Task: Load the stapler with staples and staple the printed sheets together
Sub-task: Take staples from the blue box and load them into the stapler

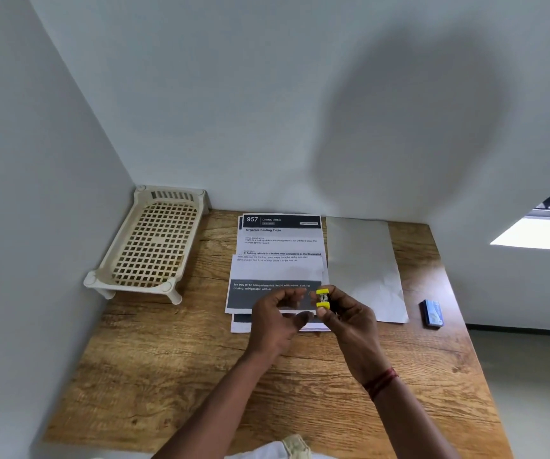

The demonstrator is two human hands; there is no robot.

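Note:
My right hand (349, 313) grips a small yellow stapler (323, 298), held end-on above the near edge of the printed sheets (280, 260). My left hand (276, 316) hovers just left of the stapler with fingers curled toward it and nothing visibly in it. The printed sheets lie in a loose overlapping stack at the middle of the wooden table (200, 376). A small blue staple box (432, 313) lies on the table at the right, apart from both hands.
A plain white sheet (363, 263) lies right of the printed stack. A cream plastic lattice tray (151, 243) on short legs stands in the back left corner. White walls close the table at back and left. The table's right edge drops to the floor.

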